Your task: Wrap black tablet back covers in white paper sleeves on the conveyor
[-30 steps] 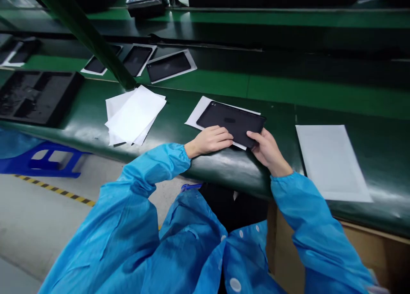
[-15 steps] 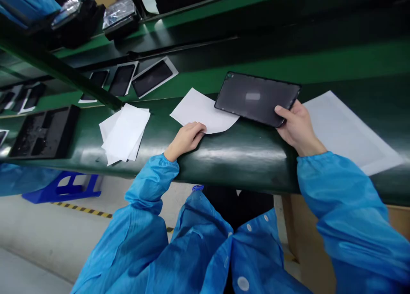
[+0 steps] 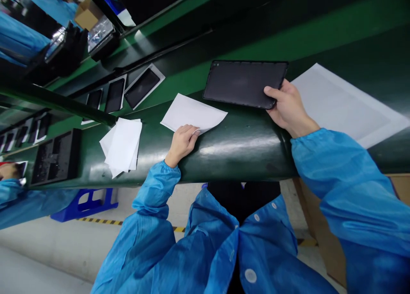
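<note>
My right hand (image 3: 288, 106) grips a black tablet back cover (image 3: 245, 82) by its right end, thumb on top, holding it above the green work surface (image 3: 243, 151). Pinched at its near edge by my left hand (image 3: 184, 142) is a white paper sheet or sleeve (image 3: 188, 110), whose right side curls up. The cover is just right of this paper and apart from it. A larger white sheet (image 3: 346, 106) lies beyond and to the right of my right hand. Left of my left hand rests a small stack of white papers (image 3: 123, 144).
Several dark panels, such as this one (image 3: 142, 88), lie on white sheets along the back. A black compartment tray (image 3: 56, 157) sits at left, near another person's hand (image 3: 9, 171). A green post (image 3: 64, 104) crosses the left side. A blue stool (image 3: 86, 204) stands below.
The cover has moved left and away from me, off the white paper it overlapped. My left hand still pinches the paper. The camera view has tilted, and another person's hand now shows at far left.
</note>
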A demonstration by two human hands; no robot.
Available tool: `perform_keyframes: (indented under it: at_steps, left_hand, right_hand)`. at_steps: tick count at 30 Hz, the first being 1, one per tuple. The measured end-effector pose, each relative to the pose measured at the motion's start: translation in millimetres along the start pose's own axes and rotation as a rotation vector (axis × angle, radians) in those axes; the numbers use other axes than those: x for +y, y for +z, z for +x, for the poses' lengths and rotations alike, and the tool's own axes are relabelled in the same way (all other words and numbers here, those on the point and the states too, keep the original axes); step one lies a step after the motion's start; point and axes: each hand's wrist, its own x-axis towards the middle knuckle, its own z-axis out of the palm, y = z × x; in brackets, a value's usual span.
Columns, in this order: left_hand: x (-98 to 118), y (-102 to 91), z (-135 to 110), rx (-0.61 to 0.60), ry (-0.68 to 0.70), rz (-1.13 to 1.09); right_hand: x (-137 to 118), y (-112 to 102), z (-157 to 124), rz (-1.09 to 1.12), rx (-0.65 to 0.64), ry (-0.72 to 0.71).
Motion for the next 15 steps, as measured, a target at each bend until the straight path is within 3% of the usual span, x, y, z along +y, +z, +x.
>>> perform_keyframes:
  at_steps: [15]
  left_hand:
    - [0.0,-2.8,-1.5,0.007,-0.047,-0.104]
  right_hand:
    - [-6.8,3.7,-2.4,-0.036,0.007,0.062]
